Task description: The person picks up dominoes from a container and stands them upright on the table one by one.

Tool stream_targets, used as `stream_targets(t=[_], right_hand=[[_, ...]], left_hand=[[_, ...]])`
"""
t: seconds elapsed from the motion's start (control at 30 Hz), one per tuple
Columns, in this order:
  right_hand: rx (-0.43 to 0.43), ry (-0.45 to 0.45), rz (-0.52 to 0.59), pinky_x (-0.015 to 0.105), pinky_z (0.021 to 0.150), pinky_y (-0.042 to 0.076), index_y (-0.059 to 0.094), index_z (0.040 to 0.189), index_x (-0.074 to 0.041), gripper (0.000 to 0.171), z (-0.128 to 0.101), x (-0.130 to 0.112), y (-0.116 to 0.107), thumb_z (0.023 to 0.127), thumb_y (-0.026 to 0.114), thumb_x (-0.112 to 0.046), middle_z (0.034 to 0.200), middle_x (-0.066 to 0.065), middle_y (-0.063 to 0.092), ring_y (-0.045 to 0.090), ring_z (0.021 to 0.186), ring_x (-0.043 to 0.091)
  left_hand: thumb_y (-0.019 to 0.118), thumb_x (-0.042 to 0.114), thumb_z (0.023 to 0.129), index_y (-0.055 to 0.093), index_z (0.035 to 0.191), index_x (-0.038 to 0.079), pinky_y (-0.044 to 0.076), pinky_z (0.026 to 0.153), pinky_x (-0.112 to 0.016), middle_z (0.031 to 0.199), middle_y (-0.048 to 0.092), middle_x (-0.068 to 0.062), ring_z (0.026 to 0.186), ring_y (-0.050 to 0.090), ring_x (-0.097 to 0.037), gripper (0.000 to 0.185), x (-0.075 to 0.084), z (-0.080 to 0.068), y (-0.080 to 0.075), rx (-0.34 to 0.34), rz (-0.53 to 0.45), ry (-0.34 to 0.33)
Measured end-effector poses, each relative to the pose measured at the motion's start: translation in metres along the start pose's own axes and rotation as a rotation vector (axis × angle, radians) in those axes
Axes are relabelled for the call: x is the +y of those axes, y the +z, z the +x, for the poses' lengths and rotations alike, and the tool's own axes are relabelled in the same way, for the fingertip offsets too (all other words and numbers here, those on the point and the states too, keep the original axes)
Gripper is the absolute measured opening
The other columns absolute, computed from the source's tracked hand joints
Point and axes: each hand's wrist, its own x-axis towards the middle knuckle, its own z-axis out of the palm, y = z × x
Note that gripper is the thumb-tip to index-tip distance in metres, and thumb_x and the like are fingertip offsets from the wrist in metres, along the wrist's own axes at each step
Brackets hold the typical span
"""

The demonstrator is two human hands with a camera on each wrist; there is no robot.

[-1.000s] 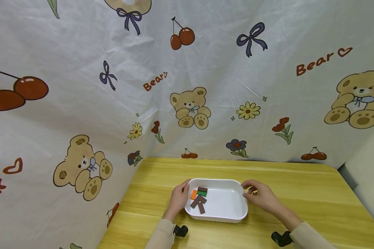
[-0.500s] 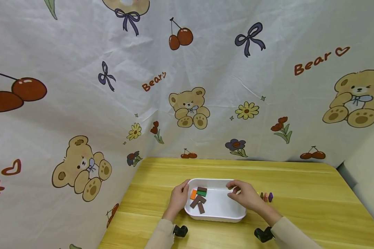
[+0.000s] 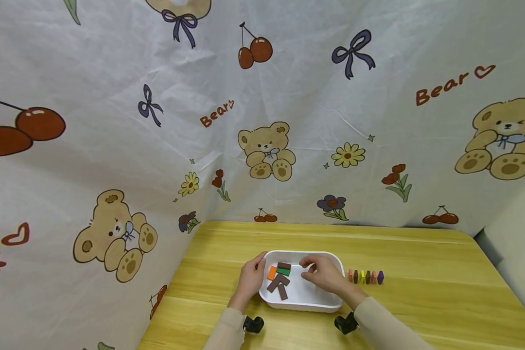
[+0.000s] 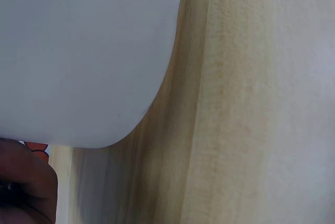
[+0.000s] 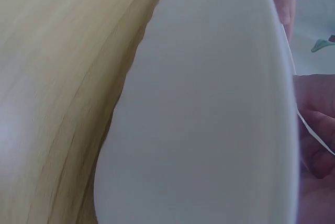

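Note:
A white rectangular tray (image 3: 299, 307) sits on the table, its pale outer wall (image 4: 84, 56) filling much of the left wrist view. My left hand (image 3: 250, 279) holds the tray's left side, thumb at the rim. Inside, toward the left, lie several brown dominoes (image 3: 282, 291), a green domino (image 3: 283, 272) and an orange domino (image 3: 272, 273). Over the right half of the tray hovers my right hand (image 3: 325, 275), its fingers and thumb loosely bent and apart, nothing seen between them. The right wrist view shows part of that hand (image 5: 316, 103) beyond the tray's rim.
Right of the tray, a row of upright dominoes (image 3: 368, 277) in pink, brown, yellow and purple stands close to my right forearm. A printed cloth (image 3: 267, 194) hangs behind and to the left of the wooden table (image 3: 442, 282).
My right hand has moved left from the tray's right rim to over its inside, uncovering the row of upright dominoes. My left hand stays on the tray.

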Motion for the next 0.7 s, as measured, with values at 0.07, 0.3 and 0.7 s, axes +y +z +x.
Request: stream_targets(t=[0.07, 0.3, 0.7], right_hand=[[-0.006, -0.002, 0.009, 0.018, 0.06, 0.048, 0.072, 0.107, -0.001, 0.023, 0.004, -0.002, 0.006, 0.085, 0.079, -0.004, 0.103, 0.012, 0.071, 0.062, 0.082, 0.016], [-0.022, 0.012, 0.049, 0.02, 0.057, 0.049, 0.073, 0.105, -0.004, 0.022, 0.016, -0.006, 0.023, 0.084, 0.079, -0.002, 0.102, 0.011, 0.071, 0.06, 0.081, 0.016], [-0.04, 0.029, 0.031, 0.019, 0.054, 0.045, 0.072, 0.106, -0.003, 0.025, 0.03, 0.002, 0.044, 0.082, 0.075, 0.002, 0.101, 0.012, 0.072, 0.054, 0.07, 0.011]], left_hand=[[0.05, 0.021, 0.11, 0.066, 0.14, 0.01, 0.049, 0.112, -0.054, 0.143, 0.064, -0.013, 0.136, 0.057, -0.037, 0.036, 0.002, 0.0, -0.002, 0.001, 0.002, 0.007], [0.051, 0.021, 0.109, 0.066, 0.139, 0.01, 0.05, 0.112, -0.054, 0.142, 0.065, -0.015, 0.135, 0.058, -0.038, 0.035, 0.006, -0.001, -0.007, 0.002, -0.002, 0.015], [0.052, 0.022, 0.109, 0.065, 0.14, 0.011, 0.047, 0.114, -0.055, 0.143, 0.063, -0.013, 0.137, 0.056, -0.037, 0.036, -0.006, 0.004, -0.002, -0.017, -0.001, 0.006]])
